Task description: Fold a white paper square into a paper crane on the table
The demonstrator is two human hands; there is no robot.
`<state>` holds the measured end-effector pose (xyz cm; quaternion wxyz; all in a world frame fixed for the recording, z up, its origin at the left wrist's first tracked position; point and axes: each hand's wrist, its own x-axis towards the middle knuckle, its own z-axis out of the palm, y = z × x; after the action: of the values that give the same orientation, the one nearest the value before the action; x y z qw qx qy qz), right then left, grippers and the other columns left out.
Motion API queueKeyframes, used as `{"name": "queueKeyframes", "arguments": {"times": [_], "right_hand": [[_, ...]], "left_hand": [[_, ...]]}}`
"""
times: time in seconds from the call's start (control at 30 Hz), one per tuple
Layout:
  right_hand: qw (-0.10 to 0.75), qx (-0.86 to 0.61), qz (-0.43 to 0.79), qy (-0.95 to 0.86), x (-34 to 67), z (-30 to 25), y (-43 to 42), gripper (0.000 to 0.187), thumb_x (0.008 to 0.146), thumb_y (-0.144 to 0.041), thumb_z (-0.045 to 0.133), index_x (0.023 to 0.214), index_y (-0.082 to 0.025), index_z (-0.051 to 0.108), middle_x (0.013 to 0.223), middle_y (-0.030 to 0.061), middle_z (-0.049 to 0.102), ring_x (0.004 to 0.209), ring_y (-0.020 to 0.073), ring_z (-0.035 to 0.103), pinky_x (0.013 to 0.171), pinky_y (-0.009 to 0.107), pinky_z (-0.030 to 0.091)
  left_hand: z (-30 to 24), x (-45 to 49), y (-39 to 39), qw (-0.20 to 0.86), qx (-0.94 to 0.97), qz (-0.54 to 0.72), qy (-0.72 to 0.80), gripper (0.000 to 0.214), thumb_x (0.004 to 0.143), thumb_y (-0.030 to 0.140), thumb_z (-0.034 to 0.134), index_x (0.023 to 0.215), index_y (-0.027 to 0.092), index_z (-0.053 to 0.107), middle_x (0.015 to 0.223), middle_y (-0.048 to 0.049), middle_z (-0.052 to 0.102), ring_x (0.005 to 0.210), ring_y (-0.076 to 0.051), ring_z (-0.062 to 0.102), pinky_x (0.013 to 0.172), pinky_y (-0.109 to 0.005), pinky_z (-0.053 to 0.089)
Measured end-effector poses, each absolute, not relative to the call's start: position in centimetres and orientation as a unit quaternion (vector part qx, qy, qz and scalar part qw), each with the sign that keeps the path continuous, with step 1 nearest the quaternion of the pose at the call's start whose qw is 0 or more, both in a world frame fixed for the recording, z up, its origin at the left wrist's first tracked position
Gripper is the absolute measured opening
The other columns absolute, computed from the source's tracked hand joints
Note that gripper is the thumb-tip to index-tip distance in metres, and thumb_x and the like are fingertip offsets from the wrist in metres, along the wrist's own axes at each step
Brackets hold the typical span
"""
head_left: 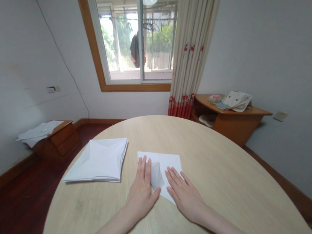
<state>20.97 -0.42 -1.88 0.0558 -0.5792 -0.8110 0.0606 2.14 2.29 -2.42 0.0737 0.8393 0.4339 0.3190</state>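
Observation:
A sheet of white paper (164, 159) lies on the round table, with a folded flap raised in its middle and casting a grey shade. My left hand (142, 189) rests over the paper's left edge, fingers stretched forward and thumb pointing toward the sheet's lower part. On the right side of the same sheet, my right hand (183, 189) lies flat with its fingers extended. Neither hand grips anything. Parts of the paper's left and right edges are hidden under the fingers.
A stack of folded white paper (98, 160) sits at the table's left. The light wooden table (224, 184) has a curved edge. Beyond it stand a low drawer cabinet (64, 137) at left and a corner desk (230, 123) at right, by a curtain (189, 44).

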Motion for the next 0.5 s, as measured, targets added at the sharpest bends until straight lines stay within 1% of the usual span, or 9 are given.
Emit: {"name": "queueKeyframes", "arguments": {"times": [0.17,0.3,0.5], "right_hand": [[0.051,-0.578,0.059,-0.812,21.07,-1.95,-0.47,0.054,0.101,-0.035,0.022,0.149,-0.01,0.025,0.155,0.0102,0.018,0.144,0.0231,0.014,0.117,0.049,0.018],[0.064,-0.574,0.056,-0.814,21.19,-2.15,-0.45,0.054,0.101,-0.036,0.022,0.149,-0.012,0.027,0.155,0.0097,0.021,0.144,0.0225,0.015,0.117,0.049,0.018],[0.079,-0.571,0.043,-0.816,21.41,-2.82,-0.31,0.053,0.101,-0.036,0.024,0.148,-0.013,0.03,0.154,0.0101,0.024,0.144,0.0229,0.018,0.116,0.048,0.02]], "left_hand": [[-2.38,2.07,2.25,0.077,0.842,0.325,0.424,0.096,0.083,0.02,0.056,0.15,0.024,-0.012,0.159,-0.016,0.002,0.146,-0.033,0.001,0.111,-0.057,0.027],[-2.42,1.94,2.3,0.074,0.843,0.326,0.421,0.097,0.082,0.019,0.058,0.15,0.023,-0.011,0.159,-0.0158,0.0,0.146,-0.033,-0.001,0.111,-0.058,0.026],[-2.19,1.67,2.65,0.052,0.845,0.314,0.429,0.103,0.082,0.025,0.063,0.15,0.024,-0.014,0.159,-0.017,-0.005,0.145,-0.036,-0.005,0.111,-0.06,0.022]]}}
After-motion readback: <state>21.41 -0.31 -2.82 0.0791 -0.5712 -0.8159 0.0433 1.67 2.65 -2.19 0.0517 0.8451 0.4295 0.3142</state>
